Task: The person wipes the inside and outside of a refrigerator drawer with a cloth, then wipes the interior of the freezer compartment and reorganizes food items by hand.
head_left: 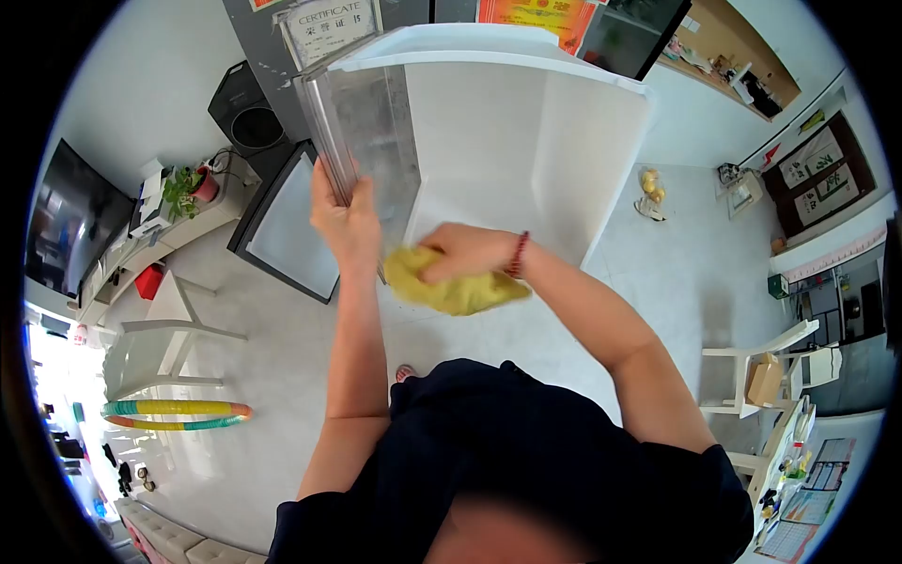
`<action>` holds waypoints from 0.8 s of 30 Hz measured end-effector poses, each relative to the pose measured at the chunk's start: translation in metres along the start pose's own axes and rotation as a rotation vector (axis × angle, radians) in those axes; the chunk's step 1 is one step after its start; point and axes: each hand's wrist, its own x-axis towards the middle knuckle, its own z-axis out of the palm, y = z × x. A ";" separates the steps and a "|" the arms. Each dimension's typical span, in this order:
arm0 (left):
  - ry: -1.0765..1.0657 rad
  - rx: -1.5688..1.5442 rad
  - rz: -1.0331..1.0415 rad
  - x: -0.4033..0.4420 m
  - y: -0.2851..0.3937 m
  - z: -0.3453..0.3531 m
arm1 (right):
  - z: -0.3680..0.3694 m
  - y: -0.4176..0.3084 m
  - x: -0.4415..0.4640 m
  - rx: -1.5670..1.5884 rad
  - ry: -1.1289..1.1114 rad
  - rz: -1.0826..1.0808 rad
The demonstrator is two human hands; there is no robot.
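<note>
A big white freezer drawer [479, 122] with a clear front panel [376, 127] is tilted on its side in front of me, its open side facing me. My left hand [348, 221] is closed around the lower end of the clear panel's ridged edge. In my right hand [470, 252], a yellow cloth [456, 289] is bunched up and hangs just below the drawer's lower edge. A red bead bracelet [519, 254] circles my right wrist. I cannot tell whether the cloth touches the panel.
Behind the drawer stands a grey refrigerator [254, 47] with certificates on it; an open door [291, 216] juts out at left. White chairs [174, 352] and a hula hoop [178, 410] are farther left. Another white chair [752, 371] stands right. Yellow items [651, 186] lie on the floor.
</note>
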 end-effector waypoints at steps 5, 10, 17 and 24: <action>0.036 0.104 0.122 0.008 0.016 0.001 | -0.018 0.021 -0.037 0.006 0.228 -0.250; 0.057 0.118 0.207 0.006 0.029 0.012 | -0.044 0.030 -0.006 -0.617 1.107 0.277; 0.029 0.159 0.267 -0.009 0.056 0.016 | -0.039 0.058 0.025 -0.701 1.096 0.362; 0.025 0.096 0.230 -0.010 0.049 0.006 | -0.025 0.048 0.037 0.181 0.530 -0.034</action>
